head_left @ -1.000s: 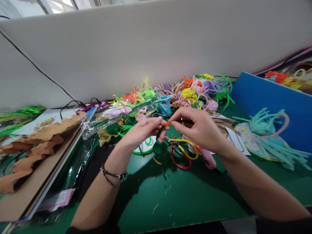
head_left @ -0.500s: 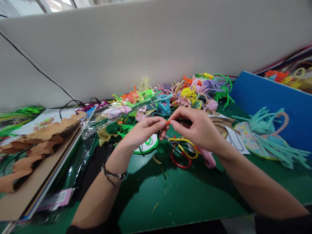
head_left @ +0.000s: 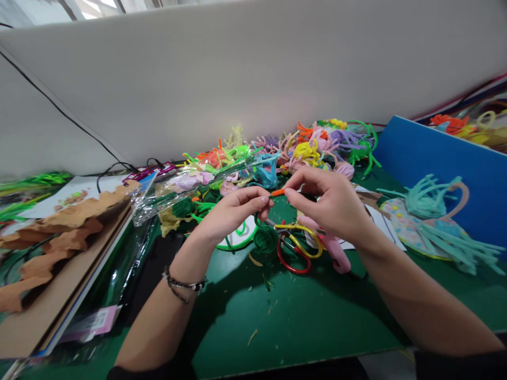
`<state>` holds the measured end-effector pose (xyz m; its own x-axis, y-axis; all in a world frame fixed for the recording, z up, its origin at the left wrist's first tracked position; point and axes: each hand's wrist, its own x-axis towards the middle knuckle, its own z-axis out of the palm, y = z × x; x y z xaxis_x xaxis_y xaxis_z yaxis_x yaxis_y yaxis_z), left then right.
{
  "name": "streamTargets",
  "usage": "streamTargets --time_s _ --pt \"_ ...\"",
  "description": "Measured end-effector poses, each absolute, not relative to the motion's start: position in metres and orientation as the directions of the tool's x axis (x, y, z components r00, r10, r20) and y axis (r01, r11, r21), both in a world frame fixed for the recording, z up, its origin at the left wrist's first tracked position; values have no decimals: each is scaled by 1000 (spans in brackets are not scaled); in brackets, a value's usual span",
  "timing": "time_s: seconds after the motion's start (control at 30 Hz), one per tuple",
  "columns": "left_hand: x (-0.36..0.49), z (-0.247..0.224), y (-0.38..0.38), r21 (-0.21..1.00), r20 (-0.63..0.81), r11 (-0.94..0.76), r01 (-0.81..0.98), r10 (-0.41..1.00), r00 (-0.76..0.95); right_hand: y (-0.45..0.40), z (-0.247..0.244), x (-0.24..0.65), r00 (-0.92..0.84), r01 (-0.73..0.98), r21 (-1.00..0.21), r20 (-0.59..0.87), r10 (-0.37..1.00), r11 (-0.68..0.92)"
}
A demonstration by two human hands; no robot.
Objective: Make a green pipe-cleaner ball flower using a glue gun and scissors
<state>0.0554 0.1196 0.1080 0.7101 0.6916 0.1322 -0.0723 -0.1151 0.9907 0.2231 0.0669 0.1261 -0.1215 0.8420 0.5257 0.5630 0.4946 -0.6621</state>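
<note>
Between my hands is a short piece of orange pipe cleaner [head_left: 279, 192], held above the table. My right hand [head_left: 330, 203] pinches its right end with thumb and forefinger. The left end meets the closed fingertips of my left hand [head_left: 241, 211], which seem to pinch its tip. A dark green strand hangs by my left fingers, above a dark green coiled bundle [head_left: 266, 240]. Below the hands lie yellow-handled scissors [head_left: 307, 237], a red-handled tool [head_left: 293, 264] and a pink tool [head_left: 336, 256]. A white disc with a green rim [head_left: 237, 240] is partly behind my left hand.
A heap of coloured pipe-cleaner pieces [head_left: 309, 150] lies along the wall. A blue board [head_left: 443, 163] and a turquoise tasselled piece [head_left: 428, 203] are at right. At left are a dark phone [head_left: 158, 258], clear plastic packaging [head_left: 154, 203] and torn brown cardboard [head_left: 59, 237].
My right hand has moved slightly right and up, away from my left. More of the orange pipe cleaner now shows between the fingertips. My left hand is nearly still.
</note>
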Motion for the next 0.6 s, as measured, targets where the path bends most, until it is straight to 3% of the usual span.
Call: streamTargets --time_s 0.27,0.6 --pt "55 105 118 986 132 -162 -29 674 727 68 124 223 -158 580 -630 535 830 516" --pt "61 102 114 987 152 -150 -59 749 645 65 123 221 -227 607 -554 567 792 570"
